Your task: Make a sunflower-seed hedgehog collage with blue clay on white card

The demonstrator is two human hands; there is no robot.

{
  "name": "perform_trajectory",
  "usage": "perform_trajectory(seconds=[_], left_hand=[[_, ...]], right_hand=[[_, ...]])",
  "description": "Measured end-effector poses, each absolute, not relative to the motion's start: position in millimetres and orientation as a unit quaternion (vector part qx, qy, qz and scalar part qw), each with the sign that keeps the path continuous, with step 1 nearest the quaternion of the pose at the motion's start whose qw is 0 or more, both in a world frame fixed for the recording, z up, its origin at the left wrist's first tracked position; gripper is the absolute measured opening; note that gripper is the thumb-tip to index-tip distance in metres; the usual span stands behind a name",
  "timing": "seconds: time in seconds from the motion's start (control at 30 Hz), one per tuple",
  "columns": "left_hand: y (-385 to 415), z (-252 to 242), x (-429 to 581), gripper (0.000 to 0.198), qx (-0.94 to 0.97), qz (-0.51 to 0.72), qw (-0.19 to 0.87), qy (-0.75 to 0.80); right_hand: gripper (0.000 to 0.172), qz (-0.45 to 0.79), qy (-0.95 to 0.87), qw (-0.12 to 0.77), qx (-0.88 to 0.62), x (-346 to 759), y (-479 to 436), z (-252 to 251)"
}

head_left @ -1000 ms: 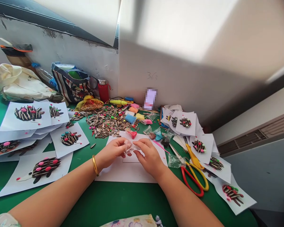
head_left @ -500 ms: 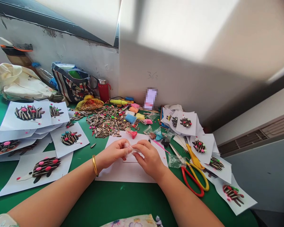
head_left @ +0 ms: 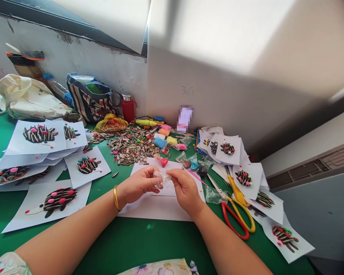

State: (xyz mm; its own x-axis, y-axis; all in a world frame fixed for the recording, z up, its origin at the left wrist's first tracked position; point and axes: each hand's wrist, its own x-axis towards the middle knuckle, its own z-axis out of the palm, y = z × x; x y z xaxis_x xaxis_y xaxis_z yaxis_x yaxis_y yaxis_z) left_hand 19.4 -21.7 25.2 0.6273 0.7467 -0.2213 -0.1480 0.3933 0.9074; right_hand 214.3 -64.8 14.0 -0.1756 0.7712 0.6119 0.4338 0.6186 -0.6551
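Note:
Between my two hands is a small clear plastic bag (head_left: 162, 178), crumpled, held above a white sheet of paper (head_left: 149, 208). My left hand (head_left: 141, 184), below a gold bangle, pinches the bag's left side between thumb and fingers. My right hand (head_left: 185, 188) grips its other edge, fingers curled in. What the bag holds, if anything, I cannot make out. Just beyond lies red clay in a clear wrapper (head_left: 162, 162). Faint writing on a smaller paper shows beneath my fingers.
Sunflower seeds (head_left: 132, 147) are heaped behind the paper, beside wrapped clay such as a blue pack (head_left: 160, 143). Red-handled scissors (head_left: 233, 221) and yellow-handled scissors (head_left: 250, 221) lie at right. Seed hedgehog pictures (head_left: 60, 200) stack on both sides. A red flask (head_left: 128, 109) stands behind.
My right hand has shifted slightly right and up, and the bag is spread a little wider between my hands. The whole view has shifted slightly.

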Motion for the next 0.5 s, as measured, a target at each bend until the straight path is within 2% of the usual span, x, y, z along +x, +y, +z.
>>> perform_trajectory(seconds=[0.23, 0.5], left_hand=[[-21.8, 26.2, 18.6, 0.031, 0.433, 0.285, 0.798, 0.308], [-25.1, 27.2, 18.5, 0.041, 0.430, 0.248, 0.815, 0.298]], right_hand=[[0.028, 0.154, -0.747, 0.499, -0.411, 214.4, -65.3, 15.3], [0.030, 0.118, -0.774, 0.472, -0.406, 211.9, -66.5, 17.0]])
